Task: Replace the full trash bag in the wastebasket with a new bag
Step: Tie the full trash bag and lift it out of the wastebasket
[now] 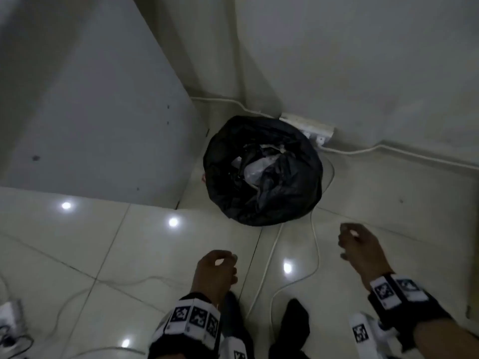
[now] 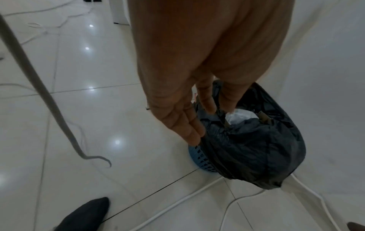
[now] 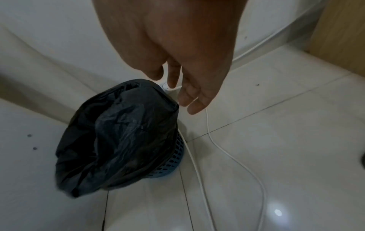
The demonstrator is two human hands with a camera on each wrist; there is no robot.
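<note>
Fingers of both hands hang loosely curled and hold nothing: from the head view, the left hand (image 1: 216,265) and right hand (image 1: 359,246) hover above the floor (image 1: 103,242), short of the trash bag (image 1: 261,172), which sits in a corner with its black rim folded over the wastebasket and pale rubbish showing in its mouth; a power strip (image 1: 308,126) lies just behind it. At the left wrist, the fingers (image 2: 189,125) reach down toward the bag's near edge, above the blue lattice wastebasket (image 2: 199,157); contact cannot be told. At the right wrist, the fingers (image 3: 189,96) hang apart from the bag's far edge, over a white cable (image 3: 209,128). Removal seems only starting; next, both hands likely need to pinch the folded rim and peel it upward.
</note>
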